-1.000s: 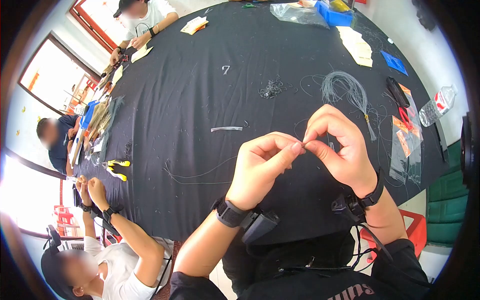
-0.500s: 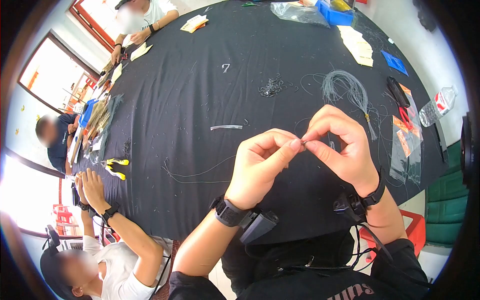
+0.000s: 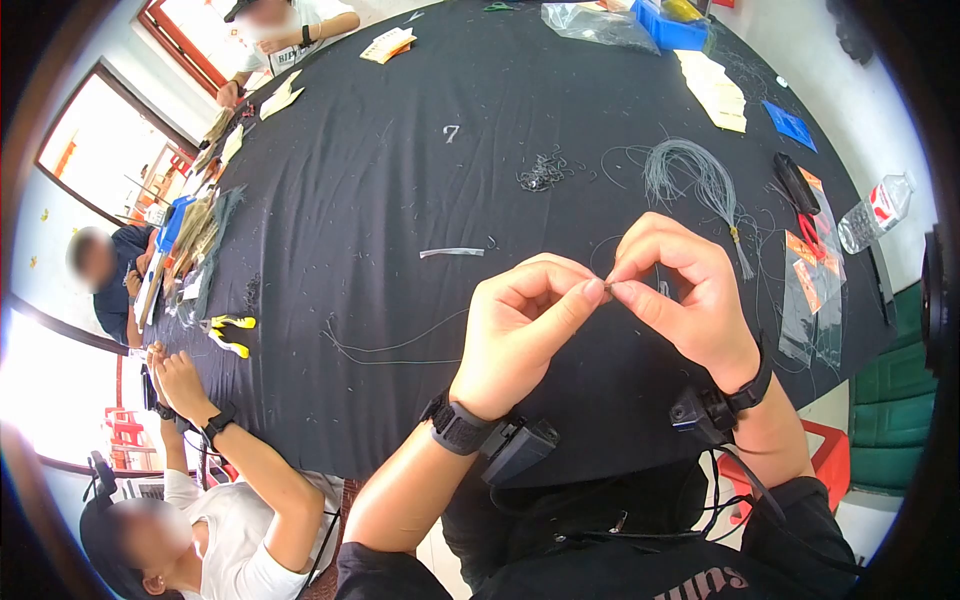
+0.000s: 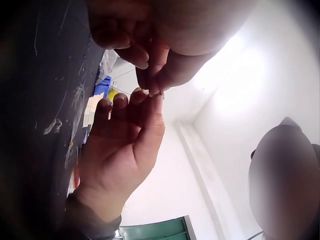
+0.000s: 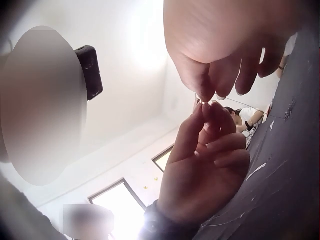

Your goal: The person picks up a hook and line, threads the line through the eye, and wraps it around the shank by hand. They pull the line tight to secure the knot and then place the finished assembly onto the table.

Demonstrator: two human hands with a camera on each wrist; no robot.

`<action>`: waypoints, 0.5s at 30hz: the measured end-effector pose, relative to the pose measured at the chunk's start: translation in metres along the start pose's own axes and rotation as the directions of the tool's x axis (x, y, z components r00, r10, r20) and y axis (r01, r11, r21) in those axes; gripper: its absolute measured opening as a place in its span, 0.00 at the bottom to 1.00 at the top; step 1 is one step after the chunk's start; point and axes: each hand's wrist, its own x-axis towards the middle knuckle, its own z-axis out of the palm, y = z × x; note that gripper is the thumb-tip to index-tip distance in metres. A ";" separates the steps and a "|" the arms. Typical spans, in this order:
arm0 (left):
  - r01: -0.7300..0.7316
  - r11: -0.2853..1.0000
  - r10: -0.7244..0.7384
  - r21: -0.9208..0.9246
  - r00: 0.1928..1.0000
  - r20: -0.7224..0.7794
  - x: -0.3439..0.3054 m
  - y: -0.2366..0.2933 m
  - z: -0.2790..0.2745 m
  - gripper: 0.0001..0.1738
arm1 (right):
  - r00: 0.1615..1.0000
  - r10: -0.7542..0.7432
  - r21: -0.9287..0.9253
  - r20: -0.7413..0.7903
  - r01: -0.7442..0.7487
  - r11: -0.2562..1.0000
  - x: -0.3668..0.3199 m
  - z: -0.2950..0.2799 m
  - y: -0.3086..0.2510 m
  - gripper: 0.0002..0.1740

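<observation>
Both hands meet above the black cloth, fingertips nearly touching. The left hand (image 3: 525, 330) pinches a tiny dark piece (image 3: 607, 287) between thumb and index finger; the right hand (image 3: 690, 300) pinches the same spot from the other side. Which small item it is, fingertips mostly hide. A thin grey line (image 3: 400, 362) runs from behind the left hand leftward over the cloth. In the right wrist view, a fine line (image 5: 250, 106) stretches away from the pinched fingertips. Beyond the hands lie a pile of small dark hooks (image 3: 545, 172) and a coil of grey line (image 3: 690, 175).
A clear strip (image 3: 452, 252) lies beyond the left hand. Yellow-handled pliers (image 3: 232, 336) are at left. Red-handled scissors (image 3: 808, 235), an orange-marked plastic bag (image 3: 812, 300) and a water bottle (image 3: 878, 212) stand or lie at right. Other people sit around the left side.
My hands hold nearly the same pose, fingertips still together. At lower left, the neighbouring person's hands have shifted; the person at top left has raised one hand towards the chest.
</observation>
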 end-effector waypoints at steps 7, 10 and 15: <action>-0.263 0.908 0.279 0.326 0.960 -0.003 0.000 -0.001 -0.002 0.02 | 0.993 0.109 0.166 0.038 -0.114 0.979 -0.002 0.000 0.002 0.04; -0.347 0.807 0.383 0.478 0.923 0.024 -0.001 0.008 0.002 0.03 | 0.980 0.183 0.277 0.073 -0.196 0.941 -0.004 0.000 0.004 0.05; -0.474 0.663 0.522 0.579 0.848 0.096 0.002 0.007 0.001 0.05 | 0.914 0.368 0.486 0.169 -0.402 0.776 -0.005 -0.003 0.001 0.06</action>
